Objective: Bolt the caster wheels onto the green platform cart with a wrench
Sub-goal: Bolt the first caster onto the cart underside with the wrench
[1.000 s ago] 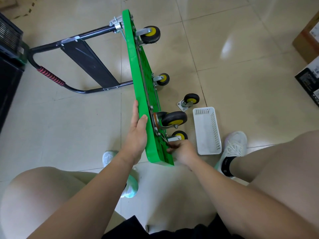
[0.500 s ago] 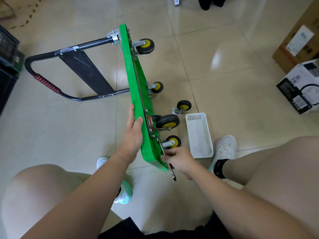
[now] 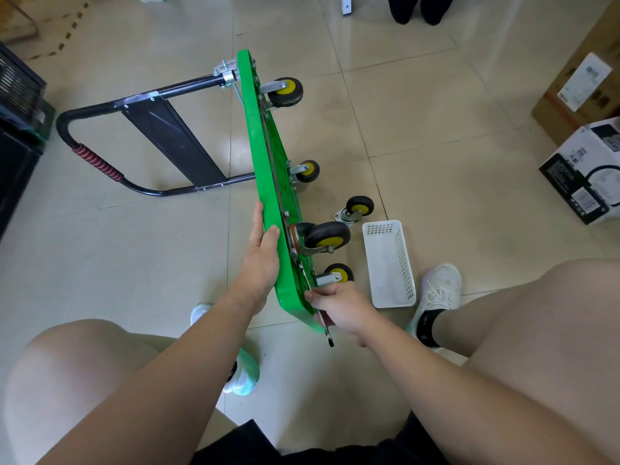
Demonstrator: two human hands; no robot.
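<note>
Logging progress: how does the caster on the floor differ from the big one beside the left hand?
The floor caster lies loose on the tiles; the big caster sits mounted on the green platform. The floor caster looks smaller than the big caster. Both have black tyres and yellow hubs.

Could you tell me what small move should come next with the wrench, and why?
Probably swing the wrench a stroke: the right hand grips it at the nearest caster mount while the left hand steadies the green cart on edge.
</note>
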